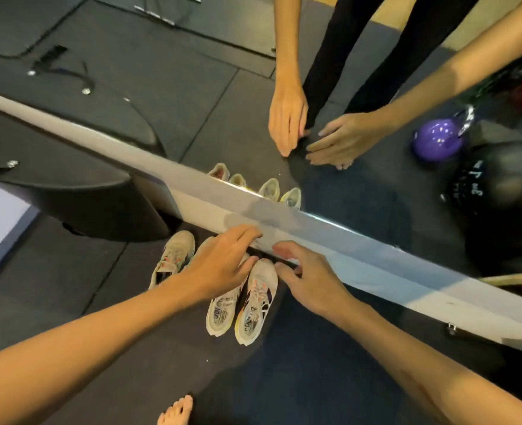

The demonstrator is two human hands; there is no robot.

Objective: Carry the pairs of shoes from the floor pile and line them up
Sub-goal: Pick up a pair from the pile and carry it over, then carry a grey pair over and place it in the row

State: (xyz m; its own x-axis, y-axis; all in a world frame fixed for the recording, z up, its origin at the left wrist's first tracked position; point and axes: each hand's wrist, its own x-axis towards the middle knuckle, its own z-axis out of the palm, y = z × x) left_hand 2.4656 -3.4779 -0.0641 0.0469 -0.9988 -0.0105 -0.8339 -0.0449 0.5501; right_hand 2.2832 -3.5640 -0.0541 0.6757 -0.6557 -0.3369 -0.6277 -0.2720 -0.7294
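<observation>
Gym, rubber floor mats (161, 75), wall mirror (345, 240), kettlebell (437, 142)

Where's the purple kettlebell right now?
The purple kettlebell shows in the mirror, upper right of the head view, beside a black ball.

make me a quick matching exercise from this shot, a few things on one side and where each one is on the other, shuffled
Things:
1. left hand
2. right hand
3. bare foot
4. purple kettlebell

Places:
A. at the bottom edge of the view
B. seen in the mirror, upper right
C. over the toes of the shoes
D. beside the rightmost shoe, at the mirror's base

Pairs: 1-C, 2-D, 3-A, 4-B
</observation>
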